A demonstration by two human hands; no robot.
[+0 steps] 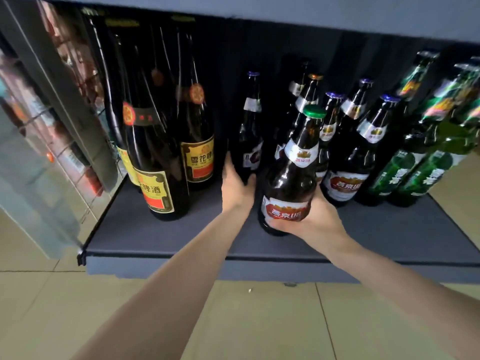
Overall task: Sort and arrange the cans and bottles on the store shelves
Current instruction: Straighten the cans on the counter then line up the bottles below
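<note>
On the bottom grey shelf point(161, 237), my right hand point(315, 216) grips the base of a brown beer bottle with a green cap point(293, 172), tilted slightly, near the shelf's front. My left hand point(237, 187) wraps around the lower part of a dark blue-capped bottle point(250, 141) just behind and left of it. More brown bottles with blue caps point(363, 152) stand in rows to the right.
Tall dark bottles with yellow and red labels point(155, 165) stand at the left of the shelf. Green bottles point(420, 162) fill the right end. An upper shelf point(311, 9) hangs overhead. A glass-fronted cabinet point(39, 152) stands at the left, tan floor tiles point(259, 320) below.
</note>
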